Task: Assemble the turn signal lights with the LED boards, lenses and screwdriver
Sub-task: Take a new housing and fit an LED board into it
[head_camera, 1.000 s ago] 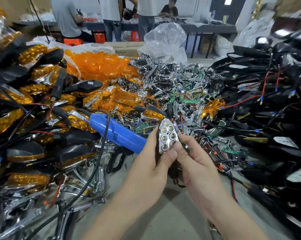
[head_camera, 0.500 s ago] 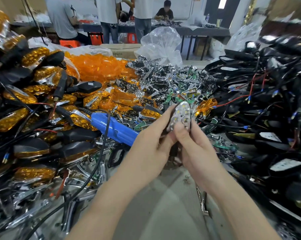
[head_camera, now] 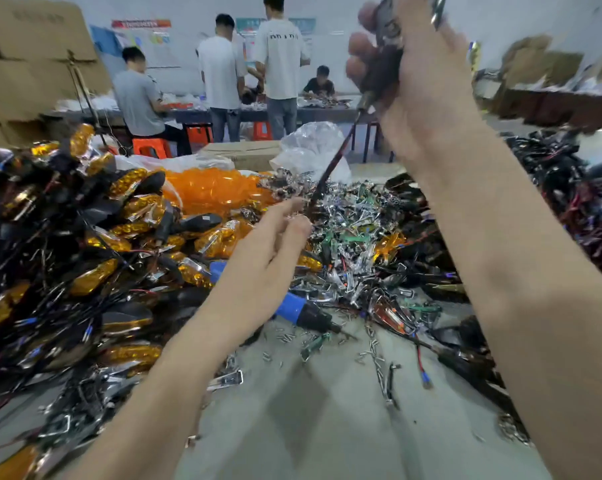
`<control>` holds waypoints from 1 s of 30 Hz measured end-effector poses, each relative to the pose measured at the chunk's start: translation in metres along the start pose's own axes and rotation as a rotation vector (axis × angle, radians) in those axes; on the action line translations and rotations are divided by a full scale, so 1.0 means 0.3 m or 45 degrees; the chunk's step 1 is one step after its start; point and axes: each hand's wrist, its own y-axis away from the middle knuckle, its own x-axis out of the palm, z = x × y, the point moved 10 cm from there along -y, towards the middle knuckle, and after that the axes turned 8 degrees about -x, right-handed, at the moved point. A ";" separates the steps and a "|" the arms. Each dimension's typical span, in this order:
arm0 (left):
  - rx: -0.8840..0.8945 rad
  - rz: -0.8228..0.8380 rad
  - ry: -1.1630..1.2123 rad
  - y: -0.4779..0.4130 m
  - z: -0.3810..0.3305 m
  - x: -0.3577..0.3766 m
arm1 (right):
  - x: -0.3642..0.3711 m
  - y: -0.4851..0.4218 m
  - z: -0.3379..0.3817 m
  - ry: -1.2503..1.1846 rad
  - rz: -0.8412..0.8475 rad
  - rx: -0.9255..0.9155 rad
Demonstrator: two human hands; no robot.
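Head-camera view over a cluttered table [head_camera: 327, 427]. The right hand [head_camera: 427, 84] is raised high at the far right, its fingers [head_camera: 358, 39] clenched around a dark turn signal light [head_camera: 388, 53] that is blurred by motion. A thin wire [head_camera: 330, 168] hangs from the light down toward the left hand [head_camera: 265, 261], which sits lower and nearer with its fingers straight and released. Their tips lie just beside the wire's lower end, and blur hides whether they touch it. Under the left forearm lies the blue screwdriver [head_camera: 289, 306], with loose screws [head_camera: 372, 344] scattered near it. Farther off are the orange lenses [head_camera: 216, 188] and a silver and green heap of LED boards [head_camera: 348, 233], with black housings [head_camera: 569, 188] at the far right. Likely risks: the dangling wire may catch in the heap of boards, dragging parts off it or straining its joint at the light; any part not yet screwed down could shake loose from the raised light; the left forearm could sweep screws off the table
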 end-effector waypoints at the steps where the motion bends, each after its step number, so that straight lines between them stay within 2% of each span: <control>1: -0.033 0.025 -0.013 0.019 0.035 0.006 | -0.018 -0.015 0.022 -0.090 -0.040 -0.013; 4: -0.134 0.083 -0.037 0.082 0.158 0.025 | -0.164 0.006 -0.009 -0.264 -0.237 0.074; 8: -0.213 0.055 -0.119 0.156 0.302 0.065 | -0.458 0.251 -0.247 -0.088 -0.536 0.388; 10: -0.235 0.044 -0.152 0.167 0.349 0.094 | -0.569 0.402 -0.373 -0.153 -0.702 0.527; 14: -0.218 0.001 -0.270 0.114 0.364 0.115 | -0.718 0.538 -0.512 -0.263 -0.953 0.596; 19: -0.183 0.036 -0.474 -0.064 0.346 0.139 | -0.780 0.538 -0.613 -0.159 -0.900 0.649; 26: -0.101 0.510 -1.060 -0.249 0.370 0.365 | -0.784 0.529 -0.625 -0.049 -0.774 0.549; 30: -0.009 0.525 -1.058 -0.286 0.338 0.452 | -0.806 0.534 -0.612 -0.037 -0.830 0.543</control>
